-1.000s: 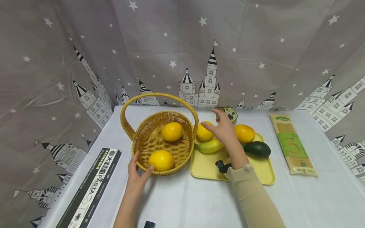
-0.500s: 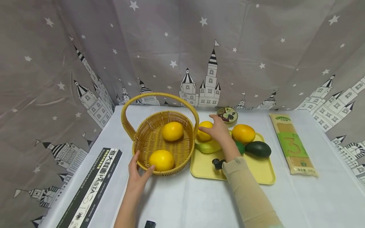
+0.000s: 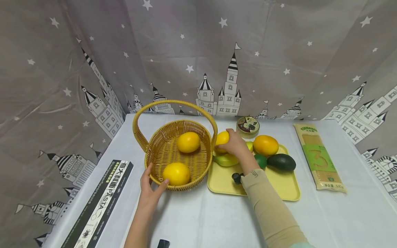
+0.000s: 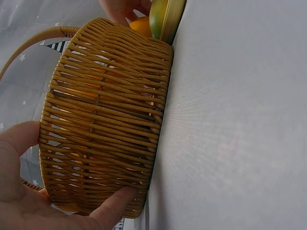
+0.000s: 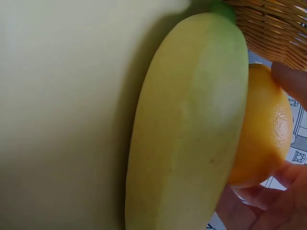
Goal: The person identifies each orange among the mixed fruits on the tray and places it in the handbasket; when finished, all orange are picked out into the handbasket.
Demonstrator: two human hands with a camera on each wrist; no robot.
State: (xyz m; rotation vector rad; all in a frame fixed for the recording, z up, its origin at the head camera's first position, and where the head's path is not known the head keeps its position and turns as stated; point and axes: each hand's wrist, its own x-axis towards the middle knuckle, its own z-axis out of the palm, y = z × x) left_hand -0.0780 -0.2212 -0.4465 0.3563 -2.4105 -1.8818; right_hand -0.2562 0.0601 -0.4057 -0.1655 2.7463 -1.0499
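My left hand (image 3: pixel 150 187) grips the near-left rim of a woven basket (image 3: pixel 203 168), its thumb and fingers spread about the wall. Inside the basket lie two yellow-orange round fruits, one towards the back (image 3: pixel 188 142) and one near the front rim (image 3: pixel 176 174). My right hand (image 3: pixel 237 146) holds an orange (image 5: pixel 266 127) between thumb and fingers, just behind a banana (image 5: pixel 187 129). That banana lies at the back of a yellow tray (image 3: pixel 221 184), close to the basket. In the left wrist view, the basket's outer wall hides most of its contents.
On the tray's right are a mango-like fruit (image 3: pixel 265 145), a dark green avocado (image 3: pixel 281 162) and a green fruit (image 3: pixel 261 161) partly hidden by my arm. A round tin (image 3: pixel 248 126) stands behind. A pasta box (image 3: pixel 99 203) lies left, a noodle packet (image 3: pixel 319 157) right.
My right hand has moved left and down onto the orange behind the banana, and its fingers have closed round it. The left hand has stayed on the basket rim.
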